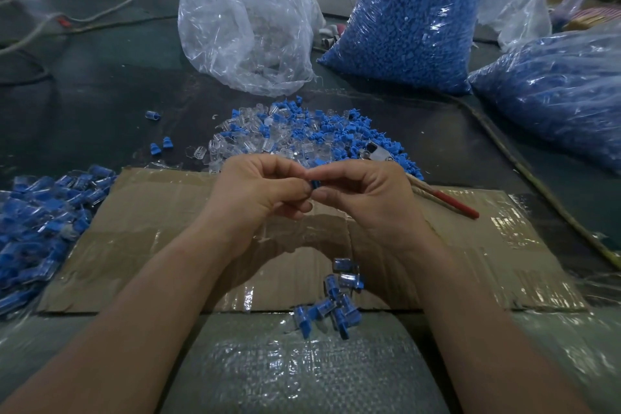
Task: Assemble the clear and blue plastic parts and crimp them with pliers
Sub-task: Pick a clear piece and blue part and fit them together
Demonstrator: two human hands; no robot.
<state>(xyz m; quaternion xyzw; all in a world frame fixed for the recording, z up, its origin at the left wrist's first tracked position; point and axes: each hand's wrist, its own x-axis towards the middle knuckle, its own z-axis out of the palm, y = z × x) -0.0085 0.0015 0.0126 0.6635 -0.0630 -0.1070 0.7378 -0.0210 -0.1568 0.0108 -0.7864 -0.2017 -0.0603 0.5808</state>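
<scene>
My left hand (258,186) and my right hand (363,191) meet above the cardboard sheet (504,262). Both pinch one small blue plastic part (316,183) between their fingertips; any clear part with it is hidden by my fingers. Behind my hands lies a loose pile of clear and blue parts (302,134). Pliers (447,200) with red handles lie to the right of my right hand, their metal head (378,151) resting on the pile. Several assembled pieces (332,299) lie on the cardboard's near edge.
A heap of assembled pieces (43,218) covers the left side. At the back stand a clear bag (245,27) and two bags of blue parts (413,27) (564,91). A rope (524,168) runs along the right. Cables (67,20) lie far left.
</scene>
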